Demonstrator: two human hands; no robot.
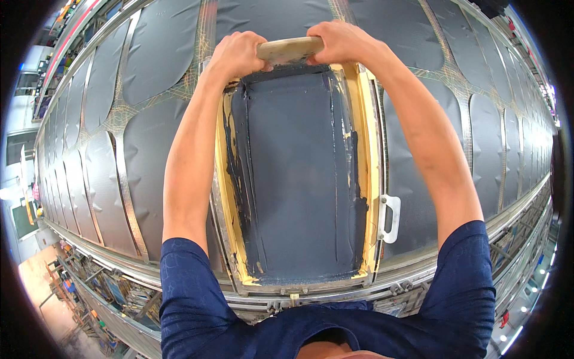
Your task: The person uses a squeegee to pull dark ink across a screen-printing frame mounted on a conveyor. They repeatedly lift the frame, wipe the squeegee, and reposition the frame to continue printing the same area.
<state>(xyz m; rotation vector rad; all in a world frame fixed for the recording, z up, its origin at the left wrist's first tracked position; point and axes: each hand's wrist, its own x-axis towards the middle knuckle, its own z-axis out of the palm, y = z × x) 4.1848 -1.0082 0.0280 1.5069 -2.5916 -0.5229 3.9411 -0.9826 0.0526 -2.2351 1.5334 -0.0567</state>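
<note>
Both arms reach forward to the far end of a screen-printing frame [372,179]. My left hand [236,55] is closed on the left end of a squeegee [290,50] with a pale, worn handle. At its other end, my right hand [344,43] is wrapped round it too. The squeegee lies crosswise, and its lower edge is down by the dark ink at the frame's far end. Dark grey mesh [293,173] fills the frame. Yellow tape [226,173] lines the sides, smeared with black ink.
A white handle [390,219] sticks out from the frame's right side. Dark cut fabric panels [158,57] lie in rows along the long table, on both sides of the frame. A metal rail [239,298] runs along the near edge. Cluttered racks [113,287] stand at the lower left.
</note>
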